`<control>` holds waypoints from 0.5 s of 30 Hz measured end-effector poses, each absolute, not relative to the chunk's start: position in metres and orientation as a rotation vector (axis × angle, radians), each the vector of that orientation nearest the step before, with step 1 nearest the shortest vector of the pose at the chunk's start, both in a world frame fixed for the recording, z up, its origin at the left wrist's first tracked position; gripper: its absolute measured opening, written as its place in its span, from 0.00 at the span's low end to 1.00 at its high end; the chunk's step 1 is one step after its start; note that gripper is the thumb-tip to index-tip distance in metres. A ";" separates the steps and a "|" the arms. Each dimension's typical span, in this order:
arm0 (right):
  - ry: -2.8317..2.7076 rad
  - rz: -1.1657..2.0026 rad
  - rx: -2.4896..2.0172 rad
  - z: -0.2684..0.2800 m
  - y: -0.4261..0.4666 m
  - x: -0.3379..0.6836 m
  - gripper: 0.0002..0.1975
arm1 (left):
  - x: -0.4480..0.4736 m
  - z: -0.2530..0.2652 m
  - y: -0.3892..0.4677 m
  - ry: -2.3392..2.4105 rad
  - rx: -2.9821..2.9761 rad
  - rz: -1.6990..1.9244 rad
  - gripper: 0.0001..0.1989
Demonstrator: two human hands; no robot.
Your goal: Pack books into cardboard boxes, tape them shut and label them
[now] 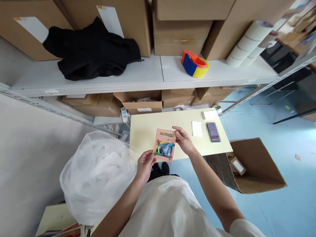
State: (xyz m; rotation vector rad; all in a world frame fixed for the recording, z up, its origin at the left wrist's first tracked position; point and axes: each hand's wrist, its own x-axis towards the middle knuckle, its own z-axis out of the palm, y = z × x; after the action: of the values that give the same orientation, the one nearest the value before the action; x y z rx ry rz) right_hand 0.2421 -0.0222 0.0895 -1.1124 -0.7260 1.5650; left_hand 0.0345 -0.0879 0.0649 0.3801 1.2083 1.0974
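Observation:
Between my two hands is a thin pink booklet (164, 145), its cover carrying green lettering and a rainbow-framed picture. My left hand (145, 162) pinches its lower left edge, and my right hand (183, 139) grips its upper right edge. The booklet is held above the near side of a pale yellow table (143, 126). On that table, right of my right hand, lie a white card (197, 128), a pixelated purple item (213, 132) and a small white stack (210, 115).
A shelf (148, 74) above the table bears cartons, black cloth (93, 52) and coloured tape rolls (195, 64). A bulky translucent plastic bag (96, 174) stands at left. An open cardboard box (259, 168) with a small box inside sits at right on the blue floor.

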 end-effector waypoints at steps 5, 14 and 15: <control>-0.830 1.571 -1.058 0.094 -0.013 0.248 0.12 | 0.031 0.063 -0.061 1.120 0.340 1.069 0.20; -1.347 1.478 -1.097 0.101 0.015 0.260 0.24 | 0.041 0.065 -0.048 1.024 0.265 0.900 0.19; -1.319 1.537 -1.077 0.101 0.020 0.261 0.22 | 0.045 0.068 -0.047 1.030 0.293 0.896 0.19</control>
State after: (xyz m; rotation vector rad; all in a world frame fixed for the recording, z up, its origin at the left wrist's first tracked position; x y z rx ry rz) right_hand 0.2614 0.0196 0.1015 -1.0772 -1.3192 1.5372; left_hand 0.0449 -0.0470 0.0683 0.2929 1.0295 0.8963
